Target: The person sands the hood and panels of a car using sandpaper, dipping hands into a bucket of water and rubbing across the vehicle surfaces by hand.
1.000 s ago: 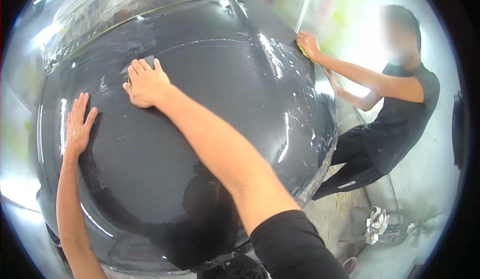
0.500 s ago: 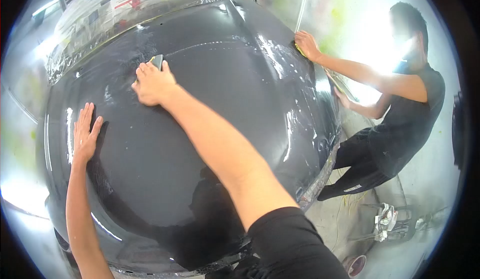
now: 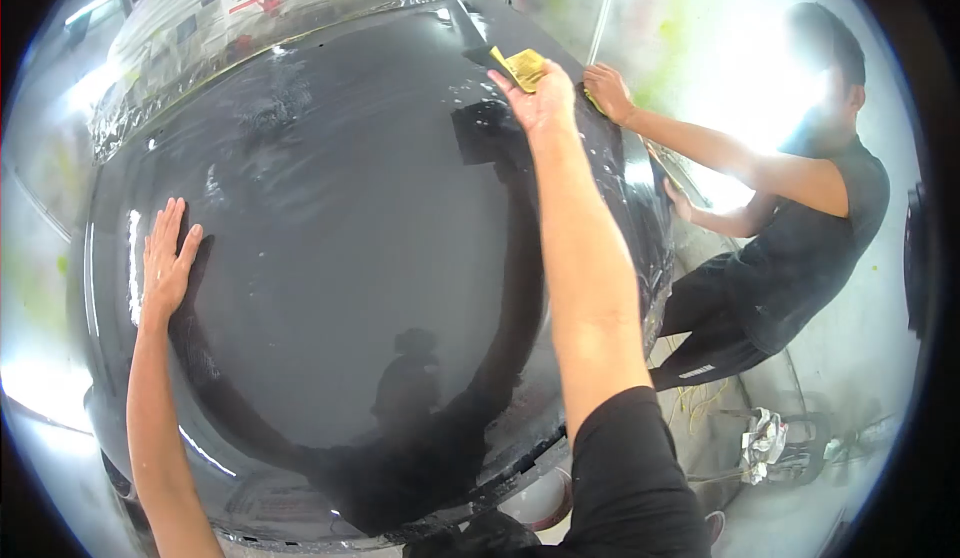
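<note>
A dark grey car hood (image 3: 340, 218), wet and glossy with streaks and white droplets, fills the middle of the view. My left hand (image 3: 168, 263) lies on its left side, fingers stretched out, holding nothing. Over the far right part of the hood, my right hand (image 3: 545, 98) is closed on a sheet of sandpaper (image 3: 523, 66). Its printed yellow back shows, and one end is dark grey. The hand's reflection appears on the hood below and to the left, apart from it. Whether a block sits inside the folded sheet I cannot tell.
Clear plastic film and newspaper (image 3: 250, 3) cover the area beyond the hood. At the right a co-worker in black (image 3: 800, 248) leans in, one hand (image 3: 608, 93) on a yellow sheet at the car's side. A bucket (image 3: 540, 498) stands near the front edge; crumpled paper (image 3: 765, 438) lies right.
My right hand has moved from the hood's upper left to its far right, carrying the sandpaper and turning so its yellow back shows. My left hand has barely moved.
</note>
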Tool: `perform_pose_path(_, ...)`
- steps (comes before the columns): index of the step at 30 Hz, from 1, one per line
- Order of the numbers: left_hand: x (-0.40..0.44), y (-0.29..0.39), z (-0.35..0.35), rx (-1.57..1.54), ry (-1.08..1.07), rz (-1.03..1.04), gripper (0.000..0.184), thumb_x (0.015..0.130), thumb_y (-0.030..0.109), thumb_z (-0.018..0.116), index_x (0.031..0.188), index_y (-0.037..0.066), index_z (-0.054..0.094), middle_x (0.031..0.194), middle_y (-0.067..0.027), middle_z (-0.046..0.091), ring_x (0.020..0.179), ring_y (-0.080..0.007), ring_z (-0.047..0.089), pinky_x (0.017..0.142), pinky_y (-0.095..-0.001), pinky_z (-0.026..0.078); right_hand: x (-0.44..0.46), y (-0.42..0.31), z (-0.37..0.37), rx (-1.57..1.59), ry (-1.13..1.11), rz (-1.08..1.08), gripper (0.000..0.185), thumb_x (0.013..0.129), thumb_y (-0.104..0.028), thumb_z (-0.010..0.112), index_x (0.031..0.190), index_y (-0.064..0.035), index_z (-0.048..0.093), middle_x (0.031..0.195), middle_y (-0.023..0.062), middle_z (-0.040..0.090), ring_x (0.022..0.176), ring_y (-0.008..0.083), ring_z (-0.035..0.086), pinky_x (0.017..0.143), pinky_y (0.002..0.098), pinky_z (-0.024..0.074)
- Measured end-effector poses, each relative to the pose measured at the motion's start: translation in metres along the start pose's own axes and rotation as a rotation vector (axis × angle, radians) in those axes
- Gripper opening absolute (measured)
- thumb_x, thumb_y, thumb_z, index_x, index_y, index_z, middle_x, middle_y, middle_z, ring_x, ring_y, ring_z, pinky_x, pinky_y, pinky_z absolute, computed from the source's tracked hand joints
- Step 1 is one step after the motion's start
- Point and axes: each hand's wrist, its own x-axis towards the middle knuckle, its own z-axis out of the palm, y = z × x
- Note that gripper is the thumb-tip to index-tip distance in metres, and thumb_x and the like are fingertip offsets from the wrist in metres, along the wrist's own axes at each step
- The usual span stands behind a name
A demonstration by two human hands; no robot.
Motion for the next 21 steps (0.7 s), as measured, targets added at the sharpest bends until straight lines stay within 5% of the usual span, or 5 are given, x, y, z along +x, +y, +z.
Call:
perform_pose_path(5, -0.001, 0.006, -0.004, 0.012, -0.01, -0.021, 0.069, 0.107, 0.055, 0.042, 0.164, 0.019, 0.033, 0.173, -0.0031, 0.025, 0.161, -0.0253, 0.016, 0.13, -0.0479, 0.006, -0.043, 0.031, 0.014, 0.424, 0.045, 0.035, 0.06, 0.108, -0.048, 0.05, 0.141, 0.0015, 0.047, 0.144, 0.018, 0.054, 0.127, 0.0388, 0.058, 0.11, 0.0689, 0.0412)
perform_pose_path(9, 0.0, 0.001, -0.001, 0.002, -0.009, -0.008, 0.069, 0.107, 0.056, 0.041, 0.165, 0.02, 0.033, 0.173, -0.0031, 0.024, 0.161, -0.0253, 0.016, 0.13, -0.0483, 0.006, -0.048, 0.049, 0.041, -0.361, -0.285, 0.033, 0.042, 0.098, -0.022, 0.073, 0.132, -0.001, 0.057, 0.136, 0.0112, 0.058, 0.123, 0.0248, 0.061, 0.105, 0.0562, 0.0514)
perform_pose_path(12, 0.002, -0.001, 0.0, 0.008, -0.006, 0.005, 0.069, 0.107, 0.057, 0.041, 0.164, 0.019, 0.033, 0.173, -0.0033, 0.025, 0.161, -0.0256, 0.017, 0.13, -0.0491, 0.006, -0.046, 0.064, 0.06, -0.667, -0.174, 0.082, 0.029, 0.103, -0.016, 0.061, 0.127, -0.0015, 0.061, 0.122, 0.0092, 0.066, 0.112, 0.0246, 0.067, 0.094, 0.0411, 0.0601)
perform_pose_path(18, -0.001, 0.001, -0.001, -0.006, 0.016, 0.009, 0.071, 0.106, 0.056, 0.047, 0.163, 0.017, 0.036, 0.171, -0.0083, 0.029, 0.16, -0.0289, 0.02, 0.129, -0.0514, 0.008, -0.07, 0.105, 0.085, 0.247, -0.183, 0.306, 0.036, 0.107, -0.033, 0.047, 0.131, -0.0072, 0.057, 0.129, 0.0104, 0.061, 0.108, 0.0276, 0.065, 0.091, 0.0532, 0.0586)
perform_pose_path(21, 0.001, 0.003, 0.006, -0.068, 0.15, 0.087, 0.06, 0.103, 0.047, 0.059, 0.151, 0.011, 0.054, 0.161, -0.0125, 0.045, 0.152, -0.0324, 0.036, 0.126, -0.0477, 0.022, -0.129, 0.139, 0.111, -0.038, -0.091, 0.378, 0.044, 0.108, -0.041, 0.049, 0.139, -0.0101, 0.051, 0.136, 0.012, 0.056, 0.118, 0.0307, 0.061, 0.099, 0.0601, 0.0523)
